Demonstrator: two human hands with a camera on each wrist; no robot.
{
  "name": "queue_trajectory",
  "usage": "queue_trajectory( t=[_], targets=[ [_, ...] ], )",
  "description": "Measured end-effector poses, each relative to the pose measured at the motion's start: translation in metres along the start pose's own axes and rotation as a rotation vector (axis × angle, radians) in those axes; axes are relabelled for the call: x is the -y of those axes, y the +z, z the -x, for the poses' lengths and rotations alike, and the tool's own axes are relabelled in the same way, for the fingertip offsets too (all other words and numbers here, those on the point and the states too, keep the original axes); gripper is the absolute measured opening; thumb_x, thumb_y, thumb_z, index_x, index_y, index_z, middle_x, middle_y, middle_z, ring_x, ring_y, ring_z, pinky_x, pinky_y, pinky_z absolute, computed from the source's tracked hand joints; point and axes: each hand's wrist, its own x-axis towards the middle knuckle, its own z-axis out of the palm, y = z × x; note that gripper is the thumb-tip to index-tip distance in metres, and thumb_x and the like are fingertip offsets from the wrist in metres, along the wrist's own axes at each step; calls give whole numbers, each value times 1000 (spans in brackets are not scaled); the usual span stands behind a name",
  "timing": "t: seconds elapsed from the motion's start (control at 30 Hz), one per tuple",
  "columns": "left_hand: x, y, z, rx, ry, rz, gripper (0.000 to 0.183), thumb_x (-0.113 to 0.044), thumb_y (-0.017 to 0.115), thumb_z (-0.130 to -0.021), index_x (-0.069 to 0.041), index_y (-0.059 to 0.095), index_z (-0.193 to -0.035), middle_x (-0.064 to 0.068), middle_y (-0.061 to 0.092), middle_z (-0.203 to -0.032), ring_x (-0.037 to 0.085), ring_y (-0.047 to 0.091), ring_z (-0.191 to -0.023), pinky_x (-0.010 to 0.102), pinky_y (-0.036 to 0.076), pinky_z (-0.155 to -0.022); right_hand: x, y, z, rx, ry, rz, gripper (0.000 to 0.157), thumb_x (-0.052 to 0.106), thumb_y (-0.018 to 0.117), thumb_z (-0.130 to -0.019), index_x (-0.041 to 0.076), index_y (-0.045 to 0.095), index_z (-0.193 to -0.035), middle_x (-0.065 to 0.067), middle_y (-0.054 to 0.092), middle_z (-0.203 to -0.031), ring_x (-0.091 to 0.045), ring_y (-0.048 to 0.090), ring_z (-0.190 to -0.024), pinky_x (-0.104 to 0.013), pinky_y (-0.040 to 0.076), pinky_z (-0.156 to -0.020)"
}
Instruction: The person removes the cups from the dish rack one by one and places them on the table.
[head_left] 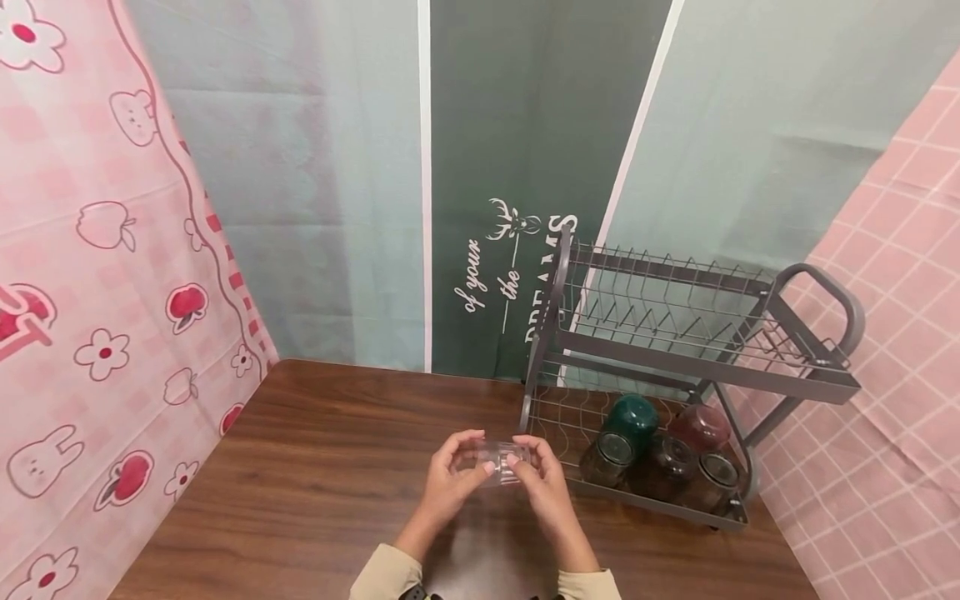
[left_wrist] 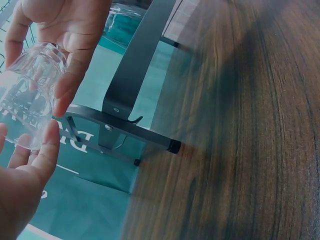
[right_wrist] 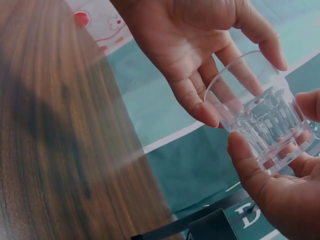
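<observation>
A small clear drinking glass [head_left: 491, 454] lies sideways in the air above the wooden table [head_left: 315, 467], between both hands. My left hand [head_left: 447, 485] holds it near the open rim, fingers and thumb around the side. At the fluted, thick-bottomed end, my right hand [head_left: 550, 492] grips it with thumb and fingers. In the right wrist view the glass [right_wrist: 265, 120] shows vertical facets on its lower half and nothing inside it. The left wrist view shows the left hand [left_wrist: 27, 185] low at the rim end and the right hand [left_wrist: 75, 30] above.
A dark two-tier dish rack [head_left: 697, 358] stands on the right of the table. On its lower tier are a green glass [head_left: 632, 417], a pink glass [head_left: 701, 427] and several clear ones, such as this glass [head_left: 718, 475]. Printed cloths hang behind and at both sides.
</observation>
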Motion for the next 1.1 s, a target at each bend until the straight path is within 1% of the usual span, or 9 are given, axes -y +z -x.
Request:
queue_trajectory(
  t=[0.1, 0.3, 0.43, 0.57, 0.63, 0.7, 0.83, 0.97, 1.1],
  targets=[
    [-12, 2, 1, 8, 4, -14, 40, 11, 63, -79, 10, 51, -118, 33, 48, -115, 45, 52, -98, 35, 52, -70, 3, -1, 1, 17, 6, 33, 34, 7, 57, -91, -4, 46, -121, -21, 54, -105, -23, 59, -84, -37, 52, -69],
    [-37, 5, 4, -8, 61, -135, 42, 8, 70, -75, 7, 55, -115, 20, 53, -113, 48, 49, -100, 42, 52, -73, 10, -5, 7, 4, -40, 305, 42, 19, 62, -90, 3, 49, -126, -18, 51, -126, -30, 53, -110, -45, 43, -88],
    [-42, 6, 5, -1, 78, -150, 43, 8, 70, -74, 9, 55, -114, 21, 52, -112, 51, 48, -99, 43, 52, -72, 14, -6, 7, 21, -66, 375, 43, 21, 62, -90, 3, 50, -127, -18, 51, -126, -32, 53, -109, -50, 40, -89],
    [-39, 6, 3, -14, 102, -205, 44, 6, 73, -74, 7, 56, -114, 24, 52, -109, 49, 50, -98, 46, 52, -70, 15, -8, 5, 40, -148, 516, 42, 22, 63, -90, 4, 52, -126, -16, 53, -123, -32, 54, -107, -44, 47, -81],
    [-31, 5, 1, -29, 105, -255, 45, 3, 75, -73, 3, 58, -114, 23, 53, -108, 46, 51, -97, 47, 51, -70, 15, -10, 3, 44, -202, 619, 42, 22, 65, -89, 5, 53, -125, -15, 55, -120, -31, 55, -106, -44, 49, -77],
    [-23, 4, -2, -46, 99, -306, 46, -2, 78, -72, -3, 60, -114, 19, 54, -108, 42, 52, -97, 46, 52, -70, 15, -12, 1, 51, -250, 716, 42, 22, 66, -88, 6, 54, -125, -13, 55, -117, -30, 56, -103, -44, 50, -75],
    [-10, 1, -5, -65, 99, -408, 47, -11, 81, -71, -12, 63, -113, 5, 56, -109, 31, 55, -96, 38, 53, -69, 19, -17, -2, 80, -300, 841, 44, 21, 69, -85, 6, 55, -124, -13, 55, -117, -29, 56, -101, -47, 48, -77],
    [-5, 0, -9, -72, 152, -507, 48, -17, 83, -68, -17, 64, -112, -2, 57, -107, 20, 57, -90, 34, 53, -66, 27, -22, -3, 98, -311, 963, 45, 19, 72, -82, 4, 56, -122, -14, 54, -120, -31, 55, -106, -49, 45, -82],
    [-2, -3, -17, -59, 235, -619, 49, -20, 83, -67, -15, 65, -112, -1, 57, -104, 18, 57, -83, 35, 51, -62, 37, -27, -4, 133, -252, 1042, 43, 19, 72, -82, 4, 58, -120, -15, 53, -120, -33, 54, -106, -51, 45, -83]
  ],
)
